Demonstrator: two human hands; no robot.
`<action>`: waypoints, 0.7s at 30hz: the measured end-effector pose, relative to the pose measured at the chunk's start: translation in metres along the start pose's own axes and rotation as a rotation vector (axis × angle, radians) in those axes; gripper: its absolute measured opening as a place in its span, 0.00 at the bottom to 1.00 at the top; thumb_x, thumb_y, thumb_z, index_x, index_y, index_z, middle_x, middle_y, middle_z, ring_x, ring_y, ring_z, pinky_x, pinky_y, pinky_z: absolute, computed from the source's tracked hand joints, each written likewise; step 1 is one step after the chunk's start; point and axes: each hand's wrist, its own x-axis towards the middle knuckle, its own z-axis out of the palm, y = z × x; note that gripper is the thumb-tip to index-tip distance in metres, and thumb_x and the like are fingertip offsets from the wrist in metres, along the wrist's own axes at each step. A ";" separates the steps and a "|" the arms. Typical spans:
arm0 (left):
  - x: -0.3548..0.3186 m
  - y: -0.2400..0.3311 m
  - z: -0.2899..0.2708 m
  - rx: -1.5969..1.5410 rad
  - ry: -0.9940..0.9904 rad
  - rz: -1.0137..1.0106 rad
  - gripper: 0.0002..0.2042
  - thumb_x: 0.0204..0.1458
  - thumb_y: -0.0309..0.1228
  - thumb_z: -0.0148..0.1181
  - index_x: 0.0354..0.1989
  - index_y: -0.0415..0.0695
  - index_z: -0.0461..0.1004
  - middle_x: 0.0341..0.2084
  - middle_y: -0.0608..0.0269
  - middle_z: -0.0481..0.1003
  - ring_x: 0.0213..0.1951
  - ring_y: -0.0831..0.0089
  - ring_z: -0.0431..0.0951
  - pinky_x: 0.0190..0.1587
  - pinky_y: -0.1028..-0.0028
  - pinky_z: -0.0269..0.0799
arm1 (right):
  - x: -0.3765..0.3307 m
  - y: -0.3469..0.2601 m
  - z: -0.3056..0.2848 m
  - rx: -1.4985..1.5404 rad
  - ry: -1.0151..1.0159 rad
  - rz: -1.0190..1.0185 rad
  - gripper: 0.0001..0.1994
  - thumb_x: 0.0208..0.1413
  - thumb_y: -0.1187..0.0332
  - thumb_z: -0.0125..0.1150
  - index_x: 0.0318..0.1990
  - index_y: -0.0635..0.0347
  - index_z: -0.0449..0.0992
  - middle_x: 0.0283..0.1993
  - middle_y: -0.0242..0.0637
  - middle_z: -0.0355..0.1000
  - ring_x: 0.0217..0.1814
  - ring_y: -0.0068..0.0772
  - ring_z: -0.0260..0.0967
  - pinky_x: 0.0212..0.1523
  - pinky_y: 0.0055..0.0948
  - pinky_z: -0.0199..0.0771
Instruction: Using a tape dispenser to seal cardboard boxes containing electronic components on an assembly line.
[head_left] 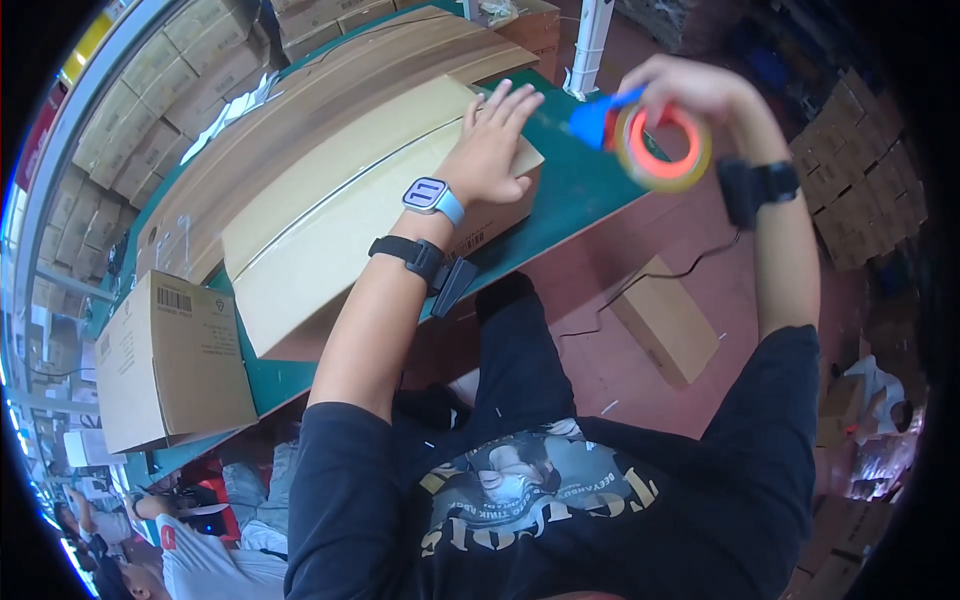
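A long cardboard box lies on the green table, its two top flaps folded down and meeting along a lengthwise seam. Flat on the box's right end rests my left hand, fingers spread, holding nothing. Off to the right, in the air past the table edge, my right hand grips a tape dispenser with a blue front part. Its roll of tape shows a bright orange-red core. The dispenser and the right hand are slightly blurred, and it is apart from the box.
The green table also bears wood-grain boards behind the box and an upright carton at left. On the reddish floor lies another carton. A black cable hangs from my right wrist. Stacked cartons stand right; another person is lower left.
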 end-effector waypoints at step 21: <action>-0.050 0.067 0.000 0.425 -0.251 0.142 0.14 0.56 0.33 0.53 0.46 0.43 0.80 0.60 0.53 0.70 0.66 0.55 0.64 0.69 0.50 0.56 | 0.012 0.137 0.098 0.927 -0.084 -0.435 0.31 0.42 0.64 0.60 0.56 0.73 0.73 0.53 0.51 0.76 0.54 0.45 0.76 0.57 0.40 0.75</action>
